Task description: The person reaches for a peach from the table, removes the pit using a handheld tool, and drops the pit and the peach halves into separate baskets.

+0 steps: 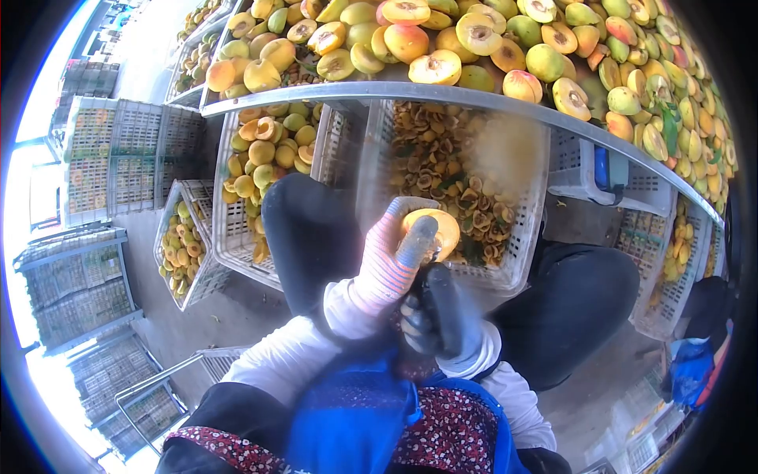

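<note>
My left hand (387,257), in a striped glove with grey fingertips, is closed around a halved yellow peach (445,234). The cut side faces up, and the thumb presses across it. Just below the fruit, my right hand (442,316) is curled into a fist in a dark-coated glove, its knuckles close to the peach's lower edge. Whatever that fist holds is hidden by the fingers and some blur. Both hands are above my lap, in front of a crate (535,213) that contains brown and yellow fruit scraps.
A metal-edged table (466,96) heaped with whole and halved peaches (482,33) spans the top. Crates of fruit (260,154) stand beneath it and to the left. Stacked crates (110,158) line the far left. Another person's blue garment (691,371) shows at lower right.
</note>
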The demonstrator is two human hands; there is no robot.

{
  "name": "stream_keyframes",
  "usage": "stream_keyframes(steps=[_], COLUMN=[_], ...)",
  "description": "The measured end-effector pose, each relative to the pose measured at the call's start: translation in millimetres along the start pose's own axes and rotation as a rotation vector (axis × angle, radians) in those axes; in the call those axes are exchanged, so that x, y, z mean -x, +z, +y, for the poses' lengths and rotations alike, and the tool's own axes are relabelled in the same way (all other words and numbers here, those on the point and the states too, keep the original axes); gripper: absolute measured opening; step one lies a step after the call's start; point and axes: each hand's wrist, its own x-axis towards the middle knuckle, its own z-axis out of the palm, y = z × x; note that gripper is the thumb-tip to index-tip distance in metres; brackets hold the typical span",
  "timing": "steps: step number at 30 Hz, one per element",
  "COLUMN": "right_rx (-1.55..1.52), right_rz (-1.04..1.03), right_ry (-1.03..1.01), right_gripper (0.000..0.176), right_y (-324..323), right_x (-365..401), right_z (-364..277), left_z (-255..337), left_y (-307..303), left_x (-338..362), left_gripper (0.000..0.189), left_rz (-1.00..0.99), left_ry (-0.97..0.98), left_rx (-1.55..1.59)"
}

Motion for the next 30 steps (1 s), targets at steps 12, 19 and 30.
stream_keyframes(steps=[12,19,30], right_rx=[-0.596,-0.663,-0.481], right_rz=[-0.508,-0.371,-0.434], right_ry=[0.225,0.256,0.211], right_gripper=[0.044,0.053,0.046], right_y=[-16,-29,-24], right_x=[-11,-10,-10], right_z=[-2,8,0], left_z=[-21,-24,-14], left_y=[-8,-24,9], left_x=[-13,-15,-3], left_gripper=[0.039,0.037,0.04], left_rz=[-0.191,-0.225,0.05], left_ry=[-0.208,0.015,-0.322], left_rx=[0.194,-0.125,0.367])
